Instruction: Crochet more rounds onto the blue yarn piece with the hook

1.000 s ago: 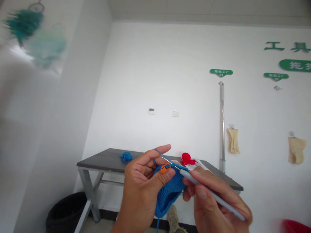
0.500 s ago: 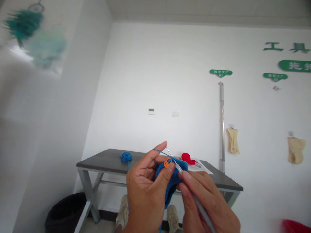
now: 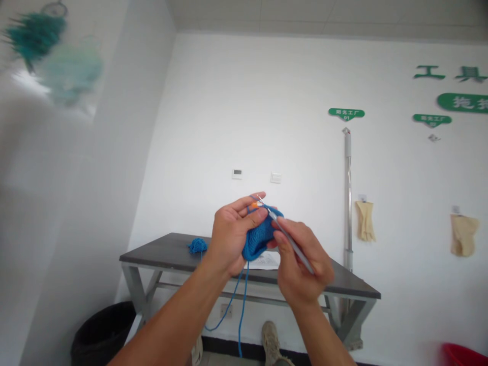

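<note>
My left hand (image 3: 231, 239) pinches a blue crocheted piece (image 3: 259, 238) between thumb and fingers, with an orange stitch marker (image 3: 254, 205) at its top edge. Blue yarn (image 3: 241, 300) hangs from the piece toward the floor. My right hand (image 3: 301, 267) grips a grey crochet hook (image 3: 292, 243), its metal tip stuck into the top of the blue piece. Both hands are raised in front of the grey table (image 3: 168, 254).
A small blue yarn ball (image 3: 198, 245) and a white paper (image 3: 267, 261) lie on the table. A black bin (image 3: 101, 333) stands at the left below it, a red tub (image 3: 463, 354) at the bottom right. Gloves (image 3: 366, 220) and a metal pole (image 3: 348, 198) hang on the wall. My shoe (image 3: 271, 343) shows below.
Both hands have lifted the blue piece and hook higher and farther from me, arms stretched out. The red crochet item on the table is hidden behind them now.
</note>
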Motion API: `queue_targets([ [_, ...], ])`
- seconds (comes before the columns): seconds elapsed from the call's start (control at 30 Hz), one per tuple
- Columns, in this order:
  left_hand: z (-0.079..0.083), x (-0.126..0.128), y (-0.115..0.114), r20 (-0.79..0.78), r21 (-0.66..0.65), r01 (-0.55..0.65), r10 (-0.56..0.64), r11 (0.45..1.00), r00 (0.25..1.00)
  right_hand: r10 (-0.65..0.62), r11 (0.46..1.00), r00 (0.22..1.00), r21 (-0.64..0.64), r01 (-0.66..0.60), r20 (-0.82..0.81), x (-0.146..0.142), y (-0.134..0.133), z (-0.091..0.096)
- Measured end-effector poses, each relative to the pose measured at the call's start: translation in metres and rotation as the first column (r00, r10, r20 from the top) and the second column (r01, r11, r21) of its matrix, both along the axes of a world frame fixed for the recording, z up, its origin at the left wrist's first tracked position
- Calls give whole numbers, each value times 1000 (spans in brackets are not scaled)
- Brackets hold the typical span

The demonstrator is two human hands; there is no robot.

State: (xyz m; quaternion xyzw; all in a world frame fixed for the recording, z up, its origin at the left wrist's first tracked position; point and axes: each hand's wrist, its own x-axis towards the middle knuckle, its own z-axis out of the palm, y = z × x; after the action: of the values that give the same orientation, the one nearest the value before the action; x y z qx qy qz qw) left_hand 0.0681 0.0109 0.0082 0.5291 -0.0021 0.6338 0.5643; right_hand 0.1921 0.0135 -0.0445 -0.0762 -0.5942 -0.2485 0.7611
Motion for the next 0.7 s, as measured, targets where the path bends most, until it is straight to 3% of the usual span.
queue_targets([
  [0.1, 29, 1, 24, -12, 48, -26, 27, 999, 1000, 66, 997, 998, -44, -66, -5, 5, 25, 29],
  [0.2, 47, -5, 34, -32, 98, -74, 78, 992, 996, 108, 991, 993, -81, -103, 52, 10, 36, 46],
  [0.47, 43, -32, 30, -135, 178, -199, 224, 964, 965, 24, 998, 954, -63, -5, 298, 23, 21, 49],
  [0.7, 41, -40, 37, -179, 229, -260, 303, 938, 936, -238, 970, 861, 69, 232, 449, 34, 14, 55],
])
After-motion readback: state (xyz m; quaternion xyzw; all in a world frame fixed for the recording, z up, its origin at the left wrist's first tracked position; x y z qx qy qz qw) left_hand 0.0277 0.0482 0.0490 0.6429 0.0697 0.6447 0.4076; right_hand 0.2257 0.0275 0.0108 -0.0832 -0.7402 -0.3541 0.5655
